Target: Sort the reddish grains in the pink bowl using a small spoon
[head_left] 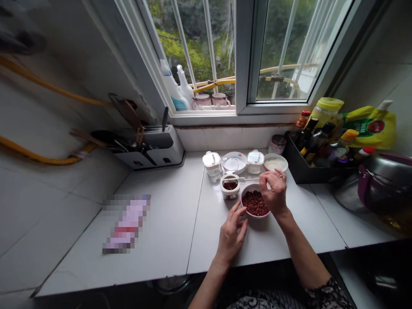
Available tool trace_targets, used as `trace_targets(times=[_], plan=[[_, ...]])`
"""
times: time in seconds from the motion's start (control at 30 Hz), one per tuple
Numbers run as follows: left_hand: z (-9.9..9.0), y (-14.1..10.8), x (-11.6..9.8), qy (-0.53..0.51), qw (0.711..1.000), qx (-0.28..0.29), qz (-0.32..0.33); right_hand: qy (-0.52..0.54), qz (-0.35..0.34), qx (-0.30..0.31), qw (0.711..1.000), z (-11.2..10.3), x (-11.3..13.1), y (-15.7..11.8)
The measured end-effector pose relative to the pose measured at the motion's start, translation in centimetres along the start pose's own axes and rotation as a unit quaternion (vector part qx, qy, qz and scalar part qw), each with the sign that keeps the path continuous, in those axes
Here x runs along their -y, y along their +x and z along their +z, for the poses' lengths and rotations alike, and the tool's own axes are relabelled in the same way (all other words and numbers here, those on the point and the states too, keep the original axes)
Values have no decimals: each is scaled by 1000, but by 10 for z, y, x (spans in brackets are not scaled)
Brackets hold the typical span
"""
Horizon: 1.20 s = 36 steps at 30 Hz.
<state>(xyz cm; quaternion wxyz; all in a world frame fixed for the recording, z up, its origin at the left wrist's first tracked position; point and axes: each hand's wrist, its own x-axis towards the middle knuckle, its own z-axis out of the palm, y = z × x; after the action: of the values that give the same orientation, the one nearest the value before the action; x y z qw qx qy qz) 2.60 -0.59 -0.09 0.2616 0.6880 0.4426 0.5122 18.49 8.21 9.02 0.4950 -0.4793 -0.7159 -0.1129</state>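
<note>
My right hand (274, 191) is closed in a pinch above the right side of a bowl (255, 217) of dark red, dried peppercorn-like bits (254, 202). From its fingers a thin white spoon (249, 179) reaches left to a small white jar (229, 194). The jar stands uncovered, with similar dark red bits inside. The spoon's tip is too small to make out clearly. My left hand (231, 234) has its fingers apart, the fingertips touching the bowl's left rim.
Behind the bowl stand two lidded white jars (211, 160) (255, 162), a clear-looking dish (234, 163) and a bowl of white grains (275, 163). A black box of bottles (313, 171) and a metal pot (386, 184) are right. A utensil holder (161, 148) and blurred pink packet (130, 223) are left.
</note>
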Motion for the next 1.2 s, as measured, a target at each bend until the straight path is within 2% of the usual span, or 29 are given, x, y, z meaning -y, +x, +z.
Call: trace_targets(times=[0.07,0.2,0.4,0.73,1.2], plan=[[0,0,0,0,1000,0,-5,-20,13,7,1000,-8,-16,-6],[0,1,1,1,1000,2,-1,-58,5,73,996,-16,-36,-19],[0,0,2,7,1000,1,-5,-41,-42,129,990,-9,-31,-24],[-1,1,-1,27,1000,0,9,31,28,109,993,-12,-37,-33],[-1,0,0,32,999,-2,-1,58,60,94,992,-6,-37,-38]])
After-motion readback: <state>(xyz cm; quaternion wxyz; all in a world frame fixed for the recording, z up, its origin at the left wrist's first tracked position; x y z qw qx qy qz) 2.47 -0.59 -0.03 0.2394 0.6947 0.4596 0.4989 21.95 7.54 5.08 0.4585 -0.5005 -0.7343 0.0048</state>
